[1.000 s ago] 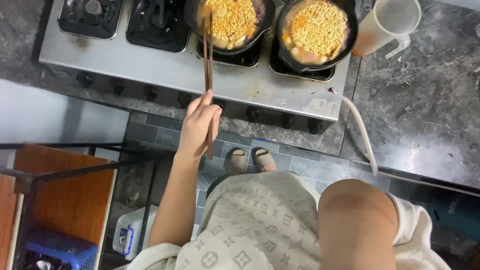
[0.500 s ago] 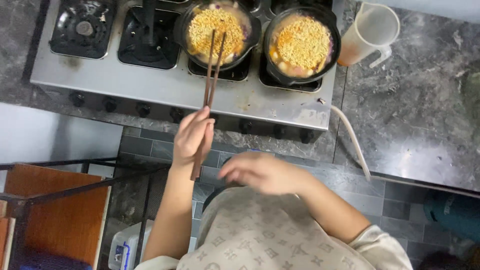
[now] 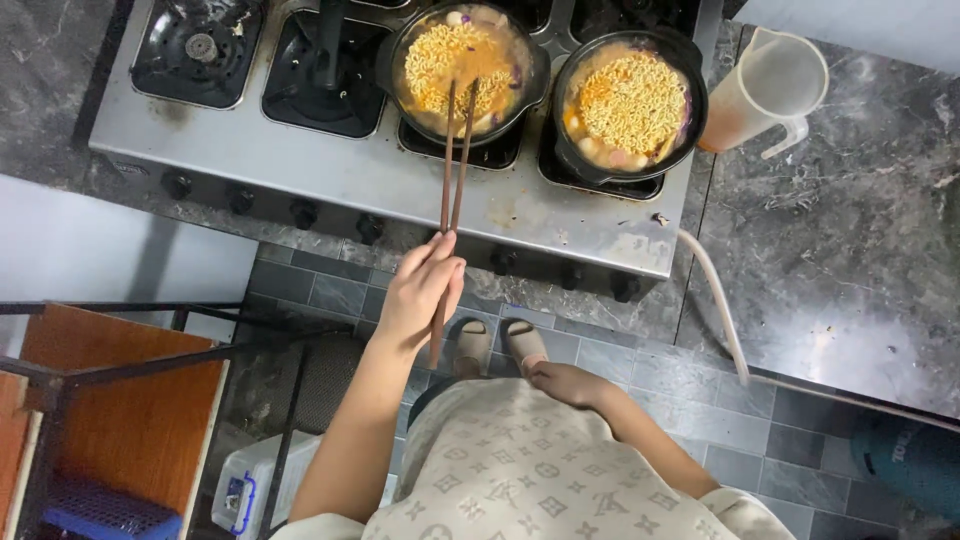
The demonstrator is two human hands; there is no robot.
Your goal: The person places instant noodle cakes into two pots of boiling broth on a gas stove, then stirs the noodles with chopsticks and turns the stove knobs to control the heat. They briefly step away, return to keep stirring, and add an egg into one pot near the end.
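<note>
Stirring-wise you look pretty far in: both black pots are already full of broth and noodles, and the noodles in each have loosened into a soft yellow tangle, so my guess is the cooking is mostly done and what's left is a bit more mixing before anything gets dished up. Your left hand (image 3: 420,290) is pinched around the long dark chopsticks (image 3: 452,175) near their back end, fingers closed on the pair, with the tips slightly parted and dipped into the near-left pot (image 3: 462,68) at about 12 o'clock from that hand. So the noodles sit straight ahead of your grip, well apart from the knuckles, reached only by the sticks. The second pot (image 3: 628,105) is just beside the first, at roughly 1 o'clock from the left hand, and nothing is touching it. Your right hand (image 3: 565,382) is down low against your patterned shirt (image 3: 520,470), at around 5 o'clock from the left one, holding nothing; the fingers look loosely curled, though the angle makes that hard to be sure of. Over at 2 o'clock a clear plastic jug (image 3: 770,85) stands on the dark marble desk (image 3: 850,240) right next to the steel stove (image 3: 330,170), untouched.
</note>
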